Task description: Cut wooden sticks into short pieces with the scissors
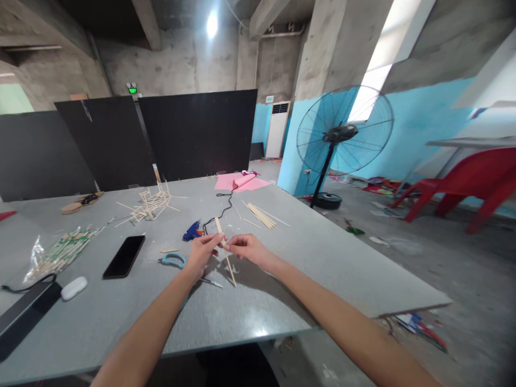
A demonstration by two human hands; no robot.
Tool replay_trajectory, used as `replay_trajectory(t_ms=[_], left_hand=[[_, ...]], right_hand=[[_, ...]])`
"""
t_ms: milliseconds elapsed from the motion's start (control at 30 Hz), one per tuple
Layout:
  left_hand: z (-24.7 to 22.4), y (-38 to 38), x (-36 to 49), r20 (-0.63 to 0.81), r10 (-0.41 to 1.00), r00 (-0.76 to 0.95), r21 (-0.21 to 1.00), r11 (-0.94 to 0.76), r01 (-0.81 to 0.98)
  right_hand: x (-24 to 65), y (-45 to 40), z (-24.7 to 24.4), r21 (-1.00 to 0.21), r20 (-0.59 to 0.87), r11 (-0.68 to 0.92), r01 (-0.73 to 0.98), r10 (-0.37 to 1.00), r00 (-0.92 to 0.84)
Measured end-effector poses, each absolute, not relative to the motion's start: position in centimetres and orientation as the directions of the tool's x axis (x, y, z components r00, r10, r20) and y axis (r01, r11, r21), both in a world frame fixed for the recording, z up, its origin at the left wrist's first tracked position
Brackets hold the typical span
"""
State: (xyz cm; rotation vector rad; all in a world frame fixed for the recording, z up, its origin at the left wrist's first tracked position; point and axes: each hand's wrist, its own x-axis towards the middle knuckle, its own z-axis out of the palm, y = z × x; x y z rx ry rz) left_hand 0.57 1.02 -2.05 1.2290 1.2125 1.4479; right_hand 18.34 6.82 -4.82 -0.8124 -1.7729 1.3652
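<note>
Over the grey table [282, 317], my left hand [203, 253] pinches thin, pale wooden sticks [230, 267] between thumb and fingers. My right hand [252, 250] is closed in a pinch on the same sticks, close beside the left fingertips. The sticks slant from above my hands down toward the tabletop, and their exact number is hard to make out. Just behind my left hand lies a blue glue gun [192, 231] with an orange part. Light blue-handled pliers [174, 260] rest left of that hand. A slim metallic tool [211, 282] lies partly hidden below it.
A loose stick structure [152, 205] stands at the back left, and flat sticks [262, 216] lie beyond my right hand. A phone [124, 257], bagged sticks [64, 252], a white case [74, 288] and a black box [28, 317] occupy the left. Pink paper [226, 181] lies far back.
</note>
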Motion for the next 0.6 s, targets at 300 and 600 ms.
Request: replay_trajectory(t_ms=[300,600], left_hand=[[-2.16,1.05,0.52,0.166,0.978,-0.127,0.986,-0.169,-0.006],[-2.61,1.19,0.37,0.196,0.977,-0.079,0.981,-0.196,0.009]], right_hand=[[18.19,6.62,-4.67,-0.972,0.186,0.233,0.022,0.826,-0.532],[18.25,6.70,-5.20,-0.963,0.166,0.263,0.057,0.745,-0.646]])
